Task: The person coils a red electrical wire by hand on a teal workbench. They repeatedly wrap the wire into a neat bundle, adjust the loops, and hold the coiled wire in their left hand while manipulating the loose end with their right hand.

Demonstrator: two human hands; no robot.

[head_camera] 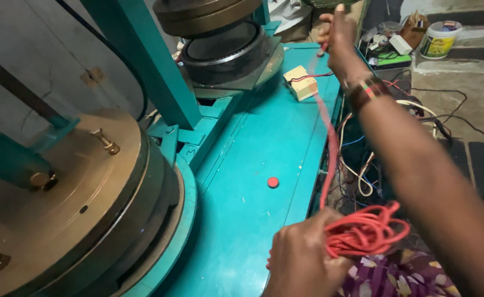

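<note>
Red cord (330, 143) runs taut from a bundled coil (365, 231) at the lower middle of the frame up to the top centre, crossing the right edge of the teal worktop (253, 165). Left hand (302, 256) has its fingers closed around the coil, while right hand (338, 36), wearing a wristband (365, 91), pinches the cord's upper end. A small red button (273, 182) sits on the worktop.

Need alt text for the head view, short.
Left hand grips a coil of red wire while the right hand, arm outstretched, pulls one strand taut above a teal machine table with round metal press dies.
</note>
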